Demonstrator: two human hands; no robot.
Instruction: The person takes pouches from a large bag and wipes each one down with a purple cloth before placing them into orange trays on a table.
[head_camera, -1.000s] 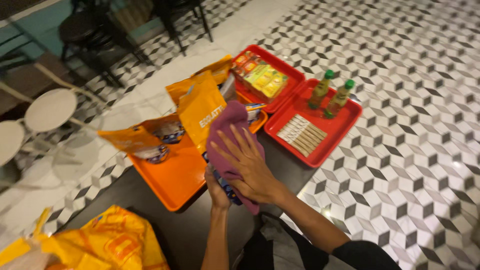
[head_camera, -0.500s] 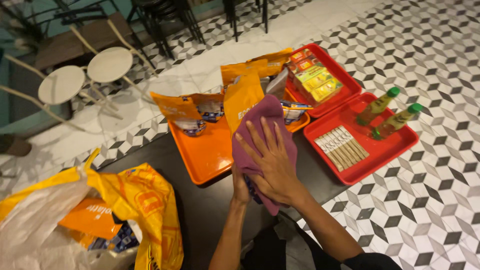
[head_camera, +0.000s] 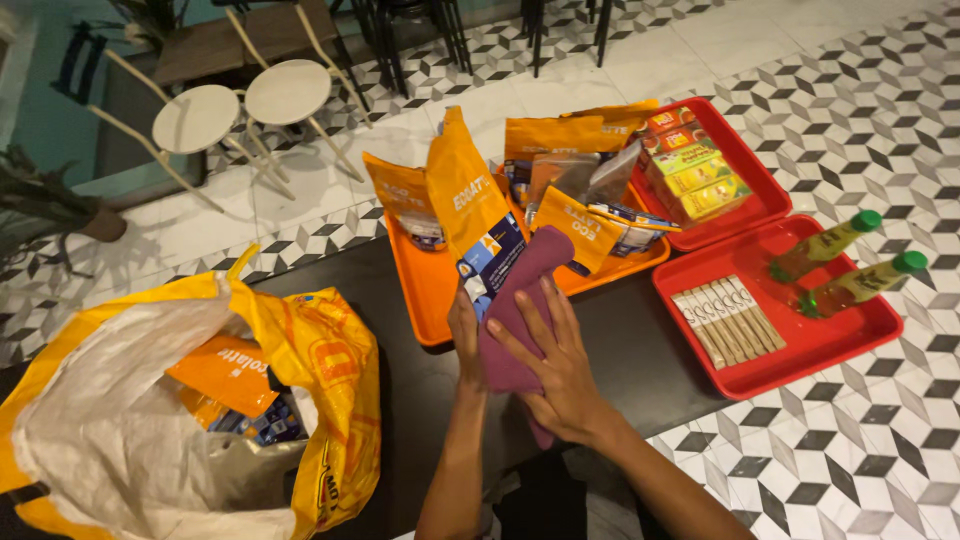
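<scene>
An orange foil pouch (head_camera: 470, 215), glossy and creased, with a dark blue printed panel at its lower end, is held upright at the near edge of the orange tray (head_camera: 425, 290), over the dark table (head_camera: 640, 355). The left hand (head_camera: 466, 335) is closed on the pouch's lower edge, its fingers hidden behind the pouch and the cloth, so the exact grip cannot be told. A soft purple cloth (head_camera: 525, 285), matte and folded into a long strip, is pressed flat against the pouch by the right hand (head_camera: 555, 365), whose fingers are spread open over the fabric; the cloth's lower end is covered by the palm.

More orange pouches (head_camera: 575, 165) are stood and slumped on the smooth plastic tray, some overlapping so their outlines are hard to separate. Beside it, a red tray (head_camera: 745, 175) is filled with small bright boxes (head_camera: 695, 165). A second red tray (head_camera: 800, 355) carries two green-capped bottles (head_camera: 845, 260) lying on their sides and a row of thin paper sticks (head_camera: 730, 315). At the left, a crinkled yellow plastic bag (head_camera: 320, 370) with a pale lining is cut off by the frame edge, with further pouches half buried inside. Two round white stools (head_camera: 240, 105) are set on the patterned tile floor (head_camera: 850, 100).
</scene>
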